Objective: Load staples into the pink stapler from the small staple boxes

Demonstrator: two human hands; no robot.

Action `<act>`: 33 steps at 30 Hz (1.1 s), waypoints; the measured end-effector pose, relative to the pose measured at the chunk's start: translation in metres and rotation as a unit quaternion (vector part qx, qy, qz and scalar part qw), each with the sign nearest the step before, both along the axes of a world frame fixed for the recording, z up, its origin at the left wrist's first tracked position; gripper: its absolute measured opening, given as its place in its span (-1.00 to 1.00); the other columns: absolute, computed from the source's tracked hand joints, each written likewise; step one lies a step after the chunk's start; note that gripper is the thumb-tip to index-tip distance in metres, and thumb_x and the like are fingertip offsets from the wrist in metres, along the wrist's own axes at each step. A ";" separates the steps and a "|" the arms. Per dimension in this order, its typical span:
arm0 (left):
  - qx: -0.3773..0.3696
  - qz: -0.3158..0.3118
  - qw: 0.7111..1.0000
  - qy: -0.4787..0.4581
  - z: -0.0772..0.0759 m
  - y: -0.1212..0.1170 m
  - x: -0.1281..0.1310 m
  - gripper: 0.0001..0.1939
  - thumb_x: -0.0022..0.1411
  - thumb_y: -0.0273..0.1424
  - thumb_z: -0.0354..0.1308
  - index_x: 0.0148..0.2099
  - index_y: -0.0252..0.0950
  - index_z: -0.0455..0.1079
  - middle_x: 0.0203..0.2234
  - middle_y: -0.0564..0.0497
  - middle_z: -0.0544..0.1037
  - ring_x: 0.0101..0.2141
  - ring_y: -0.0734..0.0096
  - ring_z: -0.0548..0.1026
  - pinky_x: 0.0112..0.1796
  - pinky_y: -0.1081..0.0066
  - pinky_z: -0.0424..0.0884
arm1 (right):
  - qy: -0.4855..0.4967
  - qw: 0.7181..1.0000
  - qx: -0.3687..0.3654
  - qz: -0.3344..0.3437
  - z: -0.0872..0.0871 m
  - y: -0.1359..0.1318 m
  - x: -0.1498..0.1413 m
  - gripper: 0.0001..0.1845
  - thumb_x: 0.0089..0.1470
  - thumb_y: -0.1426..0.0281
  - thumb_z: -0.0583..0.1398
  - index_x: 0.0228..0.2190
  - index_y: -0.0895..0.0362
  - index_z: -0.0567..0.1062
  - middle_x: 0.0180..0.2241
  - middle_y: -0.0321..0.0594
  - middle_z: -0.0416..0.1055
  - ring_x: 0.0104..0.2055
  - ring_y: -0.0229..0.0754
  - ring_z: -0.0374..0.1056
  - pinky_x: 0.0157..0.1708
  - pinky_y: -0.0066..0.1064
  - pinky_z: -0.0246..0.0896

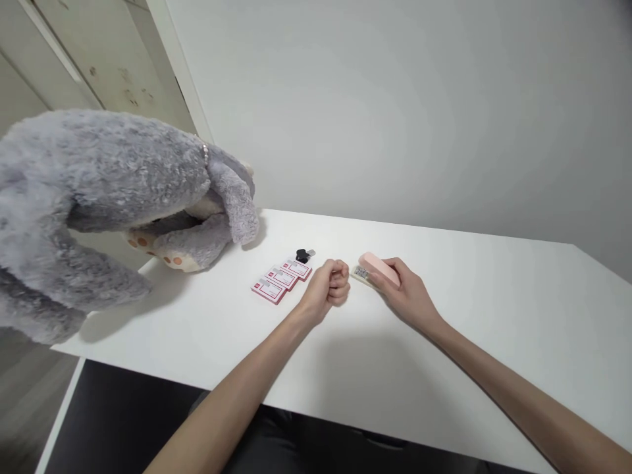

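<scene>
My right hand (407, 289) is wrapped round a pink stapler (378, 266), just above or on the white table. Below the pink body, a pale flat part with a dark printed pattern (362, 273) shows. Just left of it, my left hand (332, 286) is curled into a fist, apart from the stapler. Whatever may be inside the fist is hidden. Several small red-and-white boxes (281, 278) lie in a slanting, overlapping row left of my left hand. Behind them sits a small black object with a silver tab (303, 255), too small to name.
A large grey plush toy (123, 171) takes up the left end of the white table (469, 375), one limb hanging over the edge. A pale wall (395, 112) rises behind the table. My legs are partly visible below the front edge.
</scene>
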State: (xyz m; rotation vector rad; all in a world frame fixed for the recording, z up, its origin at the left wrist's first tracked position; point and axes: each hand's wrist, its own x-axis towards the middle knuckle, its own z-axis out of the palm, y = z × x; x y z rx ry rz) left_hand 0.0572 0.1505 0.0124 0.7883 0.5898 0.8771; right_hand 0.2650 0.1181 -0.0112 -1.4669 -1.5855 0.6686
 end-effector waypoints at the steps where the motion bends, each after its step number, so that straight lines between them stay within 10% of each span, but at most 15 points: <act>1: -0.003 -0.035 0.999 -0.002 -0.001 0.000 0.000 -0.79 0.16 -0.34 0.14 -0.43 -0.22 0.15 -0.62 0.27 -0.08 -0.66 0.64 -0.17 -0.65 0.60 -0.18 | 0.002 1.000 0.015 0.002 -0.001 0.005 -0.003 -0.50 0.28 -0.08 0.22 0.00 0.03 0.51 -0.04 -0.09 0.59 -0.08 0.09 0.47 -0.08 -0.11 0.36; 5: -0.017 -0.105 0.994 -0.016 -0.004 0.000 0.000 -0.79 0.18 -0.33 0.14 -0.42 -0.23 0.17 -0.61 0.26 -0.07 -0.66 0.63 -0.17 -0.66 0.61 -0.17 | 0.036 0.997 0.063 0.026 -0.004 0.035 -0.021 -0.38 0.30 -0.04 0.20 0.22 0.05 0.43 0.22 -0.03 0.48 0.22 0.14 0.39 0.22 -0.04 0.26; 14: -0.066 -0.037 0.995 -0.070 -0.003 0.005 -0.004 -0.81 0.16 -0.36 0.14 -0.44 -0.24 0.18 -0.67 0.28 -0.05 -0.68 0.64 -0.21 -0.69 0.59 -0.19 | 0.114 0.981 0.005 0.157 -0.005 0.089 -0.060 -0.25 0.33 -0.10 0.15 0.35 0.05 0.29 0.40 0.02 0.27 0.39 0.02 0.25 0.38 -0.08 0.12; 24: -0.133 0.024 0.983 -0.121 -0.001 0.000 -0.006 -0.70 0.29 -0.17 0.23 -0.25 -0.33 0.37 -0.50 0.08 0.34 -0.60 0.60 0.24 -0.62 0.57 0.16 | 0.129 0.988 0.040 0.076 -0.006 0.003 -0.007 -0.57 0.34 0.02 0.23 0.10 -0.04 0.47 0.19 -0.04 0.44 0.21 0.05 0.42 0.24 0.02 0.30; 33: -0.156 0.017 0.980 -0.120 0.008 -0.010 0.001 -0.49 0.45 0.00 0.09 0.04 -0.41 0.39 0.01 -0.41 0.59 -0.07 0.07 0.65 -0.01 0.15 0.55 | -0.060 0.972 0.165 0.158 0.006 -0.014 -0.018 -0.70 0.29 0.21 0.31 0.04 -0.11 0.59 0.33 -0.04 0.21 0.39 0.20 0.19 0.31 0.16 0.25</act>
